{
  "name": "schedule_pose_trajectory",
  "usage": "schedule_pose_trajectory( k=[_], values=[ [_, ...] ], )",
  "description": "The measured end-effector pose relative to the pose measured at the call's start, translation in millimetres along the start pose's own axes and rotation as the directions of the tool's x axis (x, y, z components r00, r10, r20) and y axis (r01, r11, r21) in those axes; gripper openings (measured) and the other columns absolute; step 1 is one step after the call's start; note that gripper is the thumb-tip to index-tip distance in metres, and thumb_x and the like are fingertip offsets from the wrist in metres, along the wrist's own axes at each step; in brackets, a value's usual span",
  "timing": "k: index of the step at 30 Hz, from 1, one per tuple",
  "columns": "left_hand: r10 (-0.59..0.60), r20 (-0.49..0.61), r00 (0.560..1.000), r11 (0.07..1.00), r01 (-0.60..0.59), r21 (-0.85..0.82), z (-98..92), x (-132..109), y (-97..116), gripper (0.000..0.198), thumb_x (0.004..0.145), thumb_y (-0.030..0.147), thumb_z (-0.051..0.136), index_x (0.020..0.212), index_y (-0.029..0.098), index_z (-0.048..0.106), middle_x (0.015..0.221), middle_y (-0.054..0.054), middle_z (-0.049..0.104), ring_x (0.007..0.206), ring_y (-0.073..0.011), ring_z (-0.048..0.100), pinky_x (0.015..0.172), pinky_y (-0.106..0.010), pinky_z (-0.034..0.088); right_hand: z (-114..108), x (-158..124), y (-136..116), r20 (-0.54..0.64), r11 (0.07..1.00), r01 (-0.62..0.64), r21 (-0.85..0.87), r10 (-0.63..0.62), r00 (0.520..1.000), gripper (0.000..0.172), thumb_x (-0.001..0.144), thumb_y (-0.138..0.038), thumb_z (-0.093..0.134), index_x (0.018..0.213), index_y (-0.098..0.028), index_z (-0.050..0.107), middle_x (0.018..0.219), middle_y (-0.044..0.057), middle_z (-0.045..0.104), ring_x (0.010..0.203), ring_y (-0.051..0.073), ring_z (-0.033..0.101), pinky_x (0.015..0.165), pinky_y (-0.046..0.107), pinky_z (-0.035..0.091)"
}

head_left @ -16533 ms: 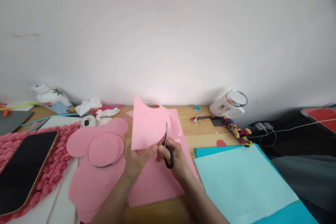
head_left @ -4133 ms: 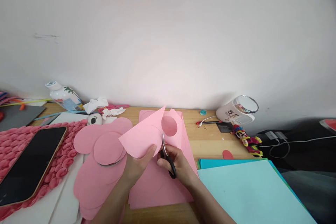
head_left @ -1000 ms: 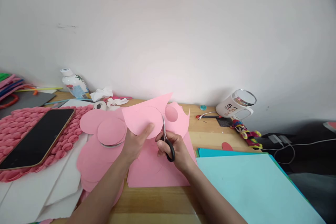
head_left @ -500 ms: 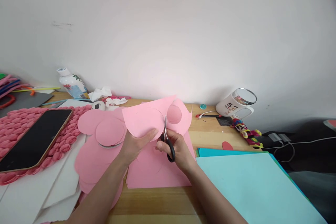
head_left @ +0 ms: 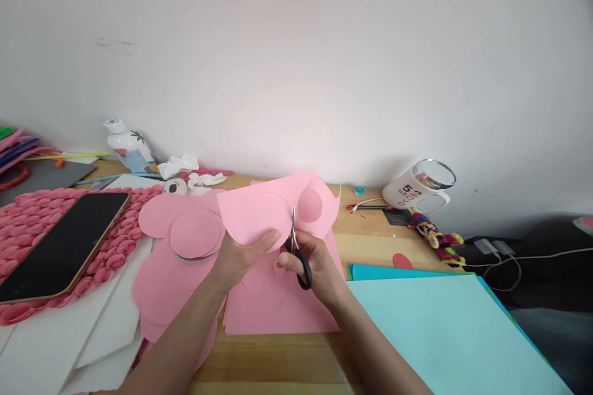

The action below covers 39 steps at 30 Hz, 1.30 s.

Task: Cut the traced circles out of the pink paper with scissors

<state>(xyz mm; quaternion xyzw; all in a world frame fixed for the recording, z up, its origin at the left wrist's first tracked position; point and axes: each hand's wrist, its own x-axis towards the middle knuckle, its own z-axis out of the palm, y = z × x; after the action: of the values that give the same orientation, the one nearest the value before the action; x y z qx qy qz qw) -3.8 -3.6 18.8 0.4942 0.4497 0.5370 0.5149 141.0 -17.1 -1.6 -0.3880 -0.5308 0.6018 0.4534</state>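
My left hand (head_left: 243, 259) pinches a sheet of pink paper (head_left: 254, 213) by its lower edge, thumb on top. A curved pencil line shows on the sheet. Black-handled scissors (head_left: 302, 265) sit in my right hand (head_left: 317, 265), its fingers in the loops. Their blades point up and away, across the right part of the sheet. Under both hands lies a stack of pink paper (head_left: 287, 318). Left of it are several pink paper circles (head_left: 169, 284) in an overlapping pile.
A phone (head_left: 65, 244) rests on rows of pink rolled-paper pieces (head_left: 28, 216) at left. Blue paper sheets (head_left: 440, 321) lie at right. A mug (head_left: 410, 188), a small doll (head_left: 438, 237) and a white bottle (head_left: 130, 148) stand or lie near the wall.
The raised right part of the pink sheet has tipped slightly lower. The scissors stay at nearly the same place on it. The whole view has shifted a little.
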Motion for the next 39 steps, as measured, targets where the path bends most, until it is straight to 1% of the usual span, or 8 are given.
schedule_pose_trajectory(
  k=[4,15,17,20,27,32,36,39],
  values=[
    [-0.003,0.005,1.000,1.000,0.003,0.000,-0.4,0.4,-0.6,0.038,0.065,0.033,0.071,0.098,0.017,0.065,0.093,-0.009,0.070,0.095,-0.0265,0.063,0.082,-0.040,0.052,0.4,-0.2,0.1,-0.008,1.000,0.001,-0.012,-0.002,1.000,0.037,0.063,-0.048,0.074,0.066,-0.018,0.053,0.057,-0.003,0.047,0.054,0.012,0.042,0.053,0.026,0.035],
    [-0.007,0.019,1.000,1.000,0.007,-0.024,-2.2,1.7,-1.4,0.038,0.066,0.031,0.070,0.101,0.017,0.064,0.091,-0.008,0.070,0.089,-0.0247,0.063,0.076,-0.037,0.053,1.9,-1.1,0.2,-0.014,1.000,0.012,0.008,-0.012,1.000,0.034,0.065,-0.047,0.073,0.069,-0.018,0.056,0.053,-0.004,0.050,0.051,0.012,0.044,0.050,0.026,0.039],
    [-0.001,0.029,1.000,0.999,0.003,-0.041,-2.2,2.0,-1.6,0.037,0.066,0.030,0.071,0.101,0.016,0.064,0.088,-0.008,0.070,0.086,-0.0242,0.063,0.072,-0.036,0.054,2.0,-1.2,0.0,-0.016,1.000,0.012,0.015,-0.012,1.000,0.033,0.065,-0.047,0.073,0.069,-0.018,0.056,0.053,-0.004,0.050,0.050,0.012,0.045,0.050,0.026,0.040],
    [0.023,0.056,0.998,0.997,-0.019,-0.069,-3.1,2.9,-3.3,0.034,0.069,0.028,0.070,0.100,0.016,0.064,0.085,-0.007,0.069,0.080,-0.0223,0.063,0.067,-0.034,0.055,1.6,-1.3,-0.1,-0.013,1.000,0.006,0.028,-0.006,1.000,0.032,0.065,-0.045,0.073,0.069,-0.018,0.056,0.052,-0.004,0.050,0.050,0.012,0.046,0.049,0.025,0.040],
    [0.052,0.086,0.995,0.994,-0.043,-0.105,-5.7,4.4,-8.4,0.021,0.071,0.025,0.069,0.088,0.014,0.064,0.080,-0.006,0.068,0.077,-0.0201,0.063,0.066,-0.032,0.055,1.4,-1.0,0.2,-0.005,0.997,-0.018,0.077,0.019,1.000,0.029,0.065,-0.038,0.075,0.069,-0.017,0.057,0.052,-0.005,0.049,0.047,0.010,0.047,0.048,0.023,0.042],
    [0.045,0.130,0.991,0.988,-0.024,-0.156,-3.9,5.0,-6.6,0.020,0.070,0.028,0.068,0.084,0.014,0.063,0.065,-0.003,0.065,0.059,-0.0182,0.062,0.052,-0.030,0.053,2.1,-0.4,0.4,0.000,0.997,-0.020,0.081,0.020,1.000,0.026,0.065,-0.036,0.075,0.068,-0.017,0.057,0.051,-0.006,0.050,0.045,0.009,0.047,0.047,0.022,0.042],
    [0.044,0.067,0.997,0.986,-0.032,-0.166,-2.6,5.0,-4.8,0.021,0.067,0.025,0.071,0.083,0.015,0.064,0.074,-0.004,0.066,0.067,-0.0189,0.063,0.057,-0.030,0.054,2.1,-0.5,0.9,0.008,0.996,-0.010,0.087,0.010,1.000,0.026,0.066,-0.036,0.074,0.066,-0.017,0.056,0.053,-0.005,0.051,0.045,0.008,0.048,0.047,0.022,0.043],
    [0.042,0.081,0.996,0.987,-0.028,-0.157,-2.6,4.5,-4.7,0.021,0.069,0.026,0.069,0.084,0.014,0.064,0.071,-0.004,0.066,0.064,-0.0178,0.063,0.057,-0.030,0.054,2.0,-0.6,1.6,0.008,0.997,0.000,0.083,0.000,1.000,0.026,0.067,-0.037,0.073,0.065,-0.017,0.056,0.053,-0.005,0.052,0.044,0.009,0.049,0.046,0.022,0.042]
  ],
)
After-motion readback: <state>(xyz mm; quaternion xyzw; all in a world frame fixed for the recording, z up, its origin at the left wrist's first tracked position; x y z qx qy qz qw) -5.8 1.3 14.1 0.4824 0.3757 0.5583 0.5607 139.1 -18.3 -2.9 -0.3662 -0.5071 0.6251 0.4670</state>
